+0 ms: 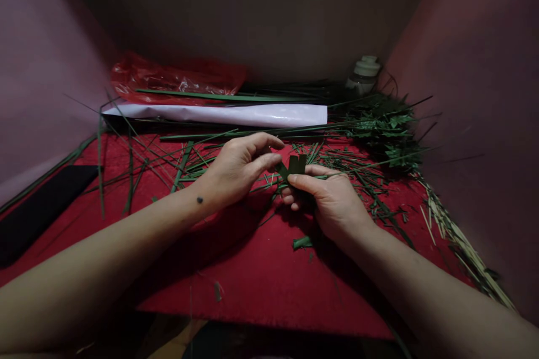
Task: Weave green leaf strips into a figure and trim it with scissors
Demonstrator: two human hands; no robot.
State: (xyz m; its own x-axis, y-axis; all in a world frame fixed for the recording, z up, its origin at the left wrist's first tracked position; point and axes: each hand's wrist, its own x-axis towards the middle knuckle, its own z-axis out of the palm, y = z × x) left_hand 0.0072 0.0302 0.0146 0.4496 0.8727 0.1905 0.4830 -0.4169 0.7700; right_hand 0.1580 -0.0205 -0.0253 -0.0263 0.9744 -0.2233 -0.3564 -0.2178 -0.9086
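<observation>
Both hands meet over the middle of a red cloth (252, 269). A small folded piece of green leaf strip (296, 165) is held between them. My left hand (238, 167) pinches its left end with thumb and forefinger. My right hand (326, 196) grips it from below and the right, fingers curled round it. A short green leaf offcut (302, 243) lies on the cloth just below my right hand.
Long green leaf strips (181, 162) and thin ribs are scattered over the cloth. A pile of woven leaf pieces (385, 123) sits at the back right, dry ribs (458, 241) along the right edge. White paper roll (236, 114), red plastic bag (172, 79), white jar (364, 73) behind. Black strip (37, 210) left.
</observation>
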